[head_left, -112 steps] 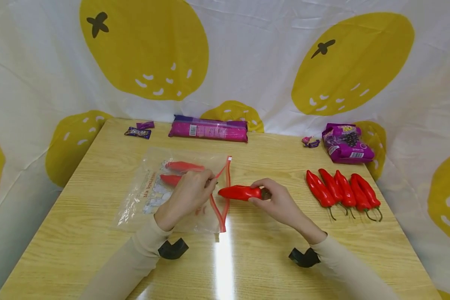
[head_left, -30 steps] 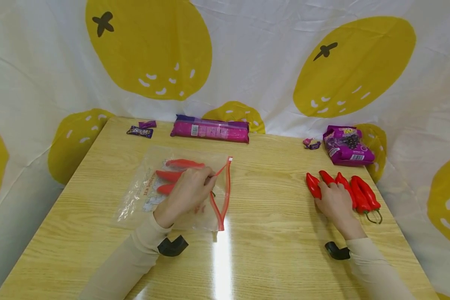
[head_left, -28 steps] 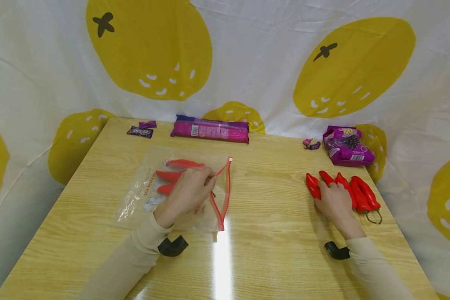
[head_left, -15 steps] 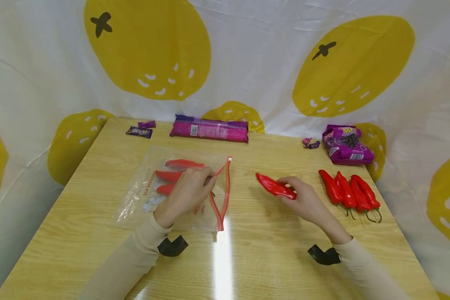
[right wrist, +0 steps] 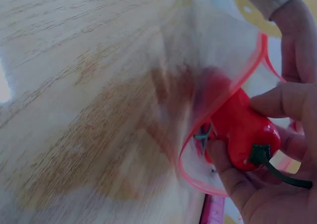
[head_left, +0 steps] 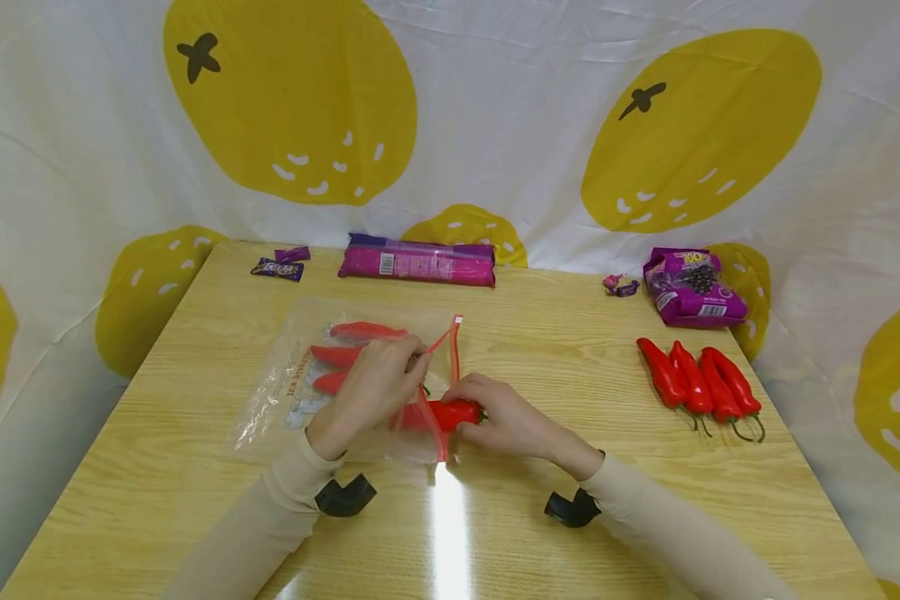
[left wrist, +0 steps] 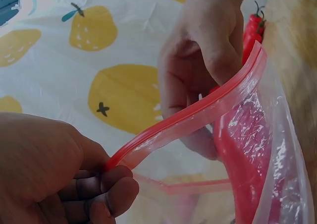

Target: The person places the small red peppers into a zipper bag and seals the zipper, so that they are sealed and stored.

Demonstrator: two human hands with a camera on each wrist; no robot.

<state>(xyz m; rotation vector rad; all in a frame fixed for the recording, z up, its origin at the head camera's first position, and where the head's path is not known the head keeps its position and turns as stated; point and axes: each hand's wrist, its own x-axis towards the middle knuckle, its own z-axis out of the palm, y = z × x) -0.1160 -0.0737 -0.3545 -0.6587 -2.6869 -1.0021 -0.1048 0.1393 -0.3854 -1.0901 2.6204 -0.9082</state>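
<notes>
My left hand (head_left: 378, 375) pinches the red zip edge of a clear zip bag (head_left: 270, 417), holding its mouth apart; the left wrist view shows thumb and fingers on that rim (left wrist: 193, 112). Several red peppers (head_left: 363, 331) lie inside the bag, partly under the left hand. With my right hand (head_left: 506, 417) I grip another red pepper (right wrist: 242, 130) near its green stem (right wrist: 277, 172). Its tip end is inside the bag mouth, seen through the plastic, while the stem end sticks out toward my right palm.
Several red peppers (head_left: 693, 379) lie in a row at the right of the wooden table (head_left: 555, 525). Along the back are a long purple packet (head_left: 420, 260), small wrapped sweets (head_left: 277, 268), more sweets (head_left: 621, 286) and a purple bag (head_left: 693, 287). A patterned cloth (head_left: 510, 100) hangs behind.
My right hand took the leftmost pepper from the row and carried it left into the bag mouth. Earlier, another pepper went into the bag. The left hand stayed on the bag's edge.
</notes>
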